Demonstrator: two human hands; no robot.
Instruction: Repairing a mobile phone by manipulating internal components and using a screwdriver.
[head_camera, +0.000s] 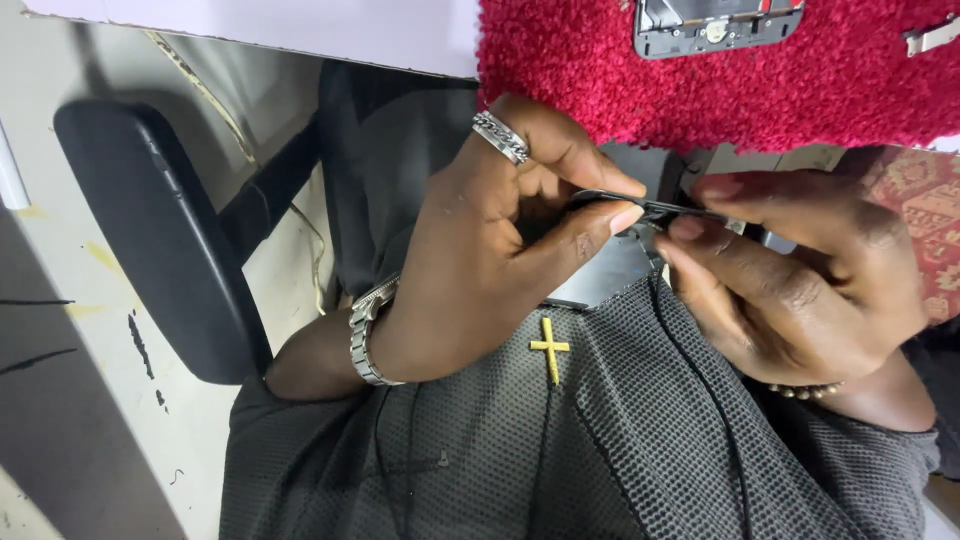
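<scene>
Below the red shaggy mat (800, 90), my left hand (480, 250) and right hand (800, 270) both pinch one thin black metal tool (660, 208)

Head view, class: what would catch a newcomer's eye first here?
At centre, the left hand and right hand pinch a thin dark strip between their fingertips. Just below hangs a small yellow cross on a grey mesh shirt. At top, a red fuzzy mat bears an opened phone frame.
</scene>
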